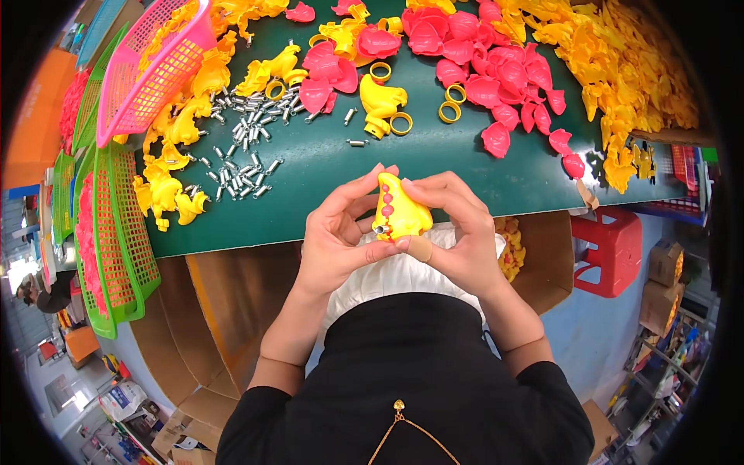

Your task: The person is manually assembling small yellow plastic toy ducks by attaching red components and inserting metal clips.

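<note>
Just in front of the green table's near edge, I hold a yellow plastic toy piece between both hands. Its row of pink-red bumps runs down the left side, and a small metal spring pokes out at its lower left. My left hand pinches the left side with thumb and fingertips. On the right side, the fingers and thumb of my right hand press against the piece; a tan plaster wraps that thumb. Beyond my hands lie a yellow moulded part and a yellow ring.
Loose springs spread across the table's left half, with yellow shells beside them. Pink shells lie toward the far right, near a large heap of yellow parts. Baskets stand at the left; a red stool at the right.
</note>
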Available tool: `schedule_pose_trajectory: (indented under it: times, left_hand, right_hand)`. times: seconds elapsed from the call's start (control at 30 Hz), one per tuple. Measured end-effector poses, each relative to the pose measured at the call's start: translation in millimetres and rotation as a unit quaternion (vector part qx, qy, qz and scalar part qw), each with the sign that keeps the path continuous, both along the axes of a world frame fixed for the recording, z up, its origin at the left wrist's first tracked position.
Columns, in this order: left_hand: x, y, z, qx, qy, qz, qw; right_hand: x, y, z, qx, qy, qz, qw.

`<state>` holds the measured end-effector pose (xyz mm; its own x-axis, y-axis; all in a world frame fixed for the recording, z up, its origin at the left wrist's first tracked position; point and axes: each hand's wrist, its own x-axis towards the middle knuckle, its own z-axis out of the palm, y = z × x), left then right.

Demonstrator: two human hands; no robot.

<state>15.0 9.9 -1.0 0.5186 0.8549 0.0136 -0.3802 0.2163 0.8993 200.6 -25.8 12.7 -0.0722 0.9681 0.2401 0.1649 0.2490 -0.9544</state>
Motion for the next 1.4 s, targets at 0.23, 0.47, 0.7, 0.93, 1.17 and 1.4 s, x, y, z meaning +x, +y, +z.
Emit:
schedule_pose_trajectory:
  times: [0.23, 0.47, 0.7, 0.93, 1.17, 1.4]
  left_hand:
    - [1.1, 1.3, -7.1, -0.116, -0.105, 0.016, 0.988]
    - [10.7, -10.0, -10.1, -0.144, -0.118, 0.083, 0.979]
    - [1.6, -0.8, -21.6, 0.057, -0.033, 0.096, 0.993]
    - [-3.8, 5.9, -3.5, 0.155, 0.196, 0.072, 0.966]
    - [19.3, 30.9, 20.7, 0.25, 0.305, 0.052, 0.917]
    - [43.2, 55.1, 4.8, 0.517, 0.539, 0.168, 0.643]
  right_hand:
    - [-7.7, -1.5, 10.5, -0.01, -0.063, 0.005, 0.998]
    - [-2.7, -3.2, 0.0, -0.099, 0.132, -0.016, 0.986]
    - [-0.3, -2.3, 3.6, -0.097, 0.17, -0.002, 0.981]
    - [14.6, 10.4, 8.4, -0.04, -0.028, 0.041, 0.998]
    - [32.8, 19.6, 12.8, -0.083, -0.048, 0.003, 0.995]
    - [46.1, 37.1, -5.5, -0.113, 0.267, -0.09, 0.953]
